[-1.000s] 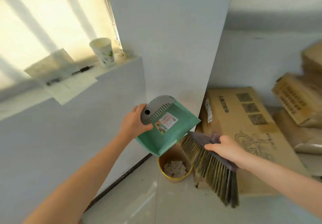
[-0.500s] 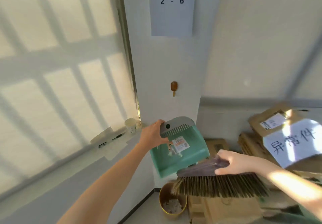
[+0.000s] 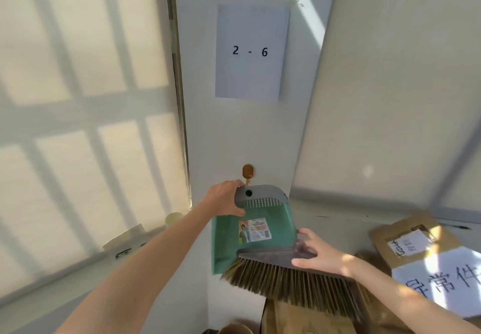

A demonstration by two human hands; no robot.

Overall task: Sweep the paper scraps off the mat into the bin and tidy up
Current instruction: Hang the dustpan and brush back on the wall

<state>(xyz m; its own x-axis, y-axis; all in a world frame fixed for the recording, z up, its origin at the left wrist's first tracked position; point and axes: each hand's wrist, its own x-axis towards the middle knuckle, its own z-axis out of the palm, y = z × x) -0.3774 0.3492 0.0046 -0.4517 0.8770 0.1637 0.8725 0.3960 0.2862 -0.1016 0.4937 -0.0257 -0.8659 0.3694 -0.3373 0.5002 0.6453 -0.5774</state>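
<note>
My left hand (image 3: 225, 198) grips the grey top edge of a green dustpan (image 3: 260, 227), held upright against the white wall. The pan's hanging hole sits just below a brown wall hook (image 3: 247, 172). My right hand (image 3: 321, 255) holds a hand brush (image 3: 286, 274) by its grey head, bristles pointing down, across the lower edge of the pan. The yellow bin's rim (image 3: 234, 329) barely shows at the bottom edge. No paper scraps or mat are in view.
A paper sign reading "2 - 6" (image 3: 251, 52) hangs on the wall above the hook. A paper cup (image 3: 173, 219) and papers lie on the window sill at left. Cardboard boxes (image 3: 413, 242) with labels are stacked at right, under the brush.
My view has tilted upward from the bin to the wall. Both hands have lifted the dustpan and brush, and the pan's top now sits just under the hook.
</note>
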